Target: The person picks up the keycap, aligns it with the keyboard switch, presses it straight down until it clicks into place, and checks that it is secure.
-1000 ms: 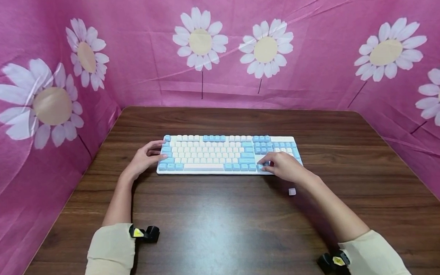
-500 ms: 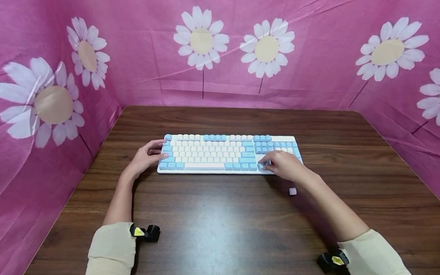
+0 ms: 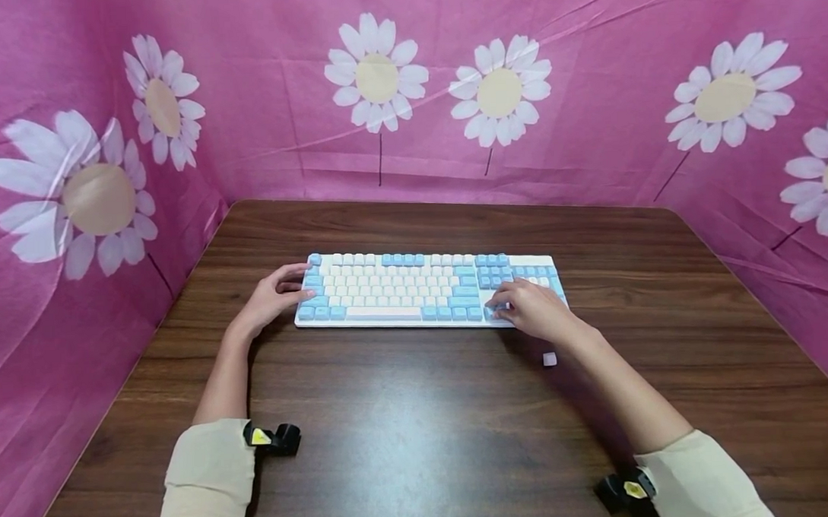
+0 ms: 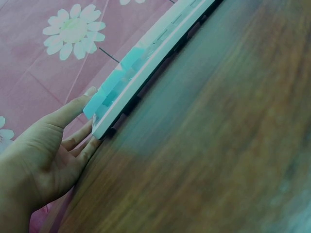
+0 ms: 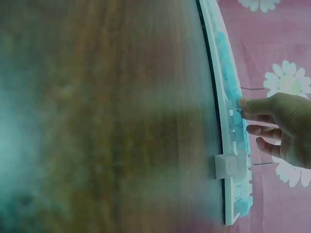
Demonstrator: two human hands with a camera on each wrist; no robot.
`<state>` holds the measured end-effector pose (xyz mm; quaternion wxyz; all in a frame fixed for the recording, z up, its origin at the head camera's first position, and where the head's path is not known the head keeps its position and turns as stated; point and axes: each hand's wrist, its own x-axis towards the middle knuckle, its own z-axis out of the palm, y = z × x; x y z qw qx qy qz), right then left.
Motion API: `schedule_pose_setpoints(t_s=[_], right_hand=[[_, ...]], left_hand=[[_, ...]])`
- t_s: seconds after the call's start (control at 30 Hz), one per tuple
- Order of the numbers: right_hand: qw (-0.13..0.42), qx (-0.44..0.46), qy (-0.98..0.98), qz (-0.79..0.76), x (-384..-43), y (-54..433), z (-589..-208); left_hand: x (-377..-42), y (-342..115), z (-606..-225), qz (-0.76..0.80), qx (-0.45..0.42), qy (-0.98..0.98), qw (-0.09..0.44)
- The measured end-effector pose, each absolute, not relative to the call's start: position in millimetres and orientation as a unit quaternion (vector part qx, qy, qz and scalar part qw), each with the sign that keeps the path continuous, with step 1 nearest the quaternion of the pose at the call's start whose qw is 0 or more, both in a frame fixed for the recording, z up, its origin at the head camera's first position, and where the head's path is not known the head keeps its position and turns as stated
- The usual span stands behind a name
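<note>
A white and light-blue keyboard (image 3: 388,294) lies lengthwise on the wooden table. My left hand (image 3: 273,298) grips its left end. In the left wrist view the thumb (image 4: 80,106) presses on the corner keys while the other fingers reach round the side edge. Over the arrow keys at the lower right, my right hand (image 3: 534,311) pinches a blue keycap (image 5: 238,112) between thumb and index finger, its other fingers loosely bent. The fingers mostly cover this keycap. A loose white keycap (image 3: 550,359) rests on the table in front of the keyboard, near the right wrist.
The brown table (image 3: 406,434) extends around the keyboard, bright with glare in front. Pink cloth (image 3: 438,174) with large daisies hangs along the back and both sides. Black wrist cameras sit at both sleeves (image 3: 209,463).
Almost nothing differs. The right hand's fingers shift very slightly at the arrow keys, while the left hand, keyboard and loose white keycap stay put.
</note>
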<state>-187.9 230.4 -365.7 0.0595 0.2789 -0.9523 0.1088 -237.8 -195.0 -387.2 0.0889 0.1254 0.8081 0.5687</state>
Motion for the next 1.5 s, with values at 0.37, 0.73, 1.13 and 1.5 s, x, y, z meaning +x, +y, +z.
schedule_pose_setpoints(t_s=[0.37, 0.73, 1.13, 1.5], right_hand=[[0.051, 0.297, -0.942, 0.148, -190, 232, -369], [0.078, 0.332, -0.926, 0.161, -191, 234, -371], [0.044, 0.327, -0.925, 0.188, -192, 237, -370], [0.037, 0.308, -0.926, 0.216, -195, 240, -373]], left_hand=[[-238, -195, -388, 0.568, 0.125, 0.809, 0.091], [-238, -195, -388, 0.575, 0.130, 0.803, 0.084], [-256, -205, -417, 0.566, 0.136, 0.810, 0.070], [-255, -205, -417, 0.567, 0.134, 0.811, 0.065]])
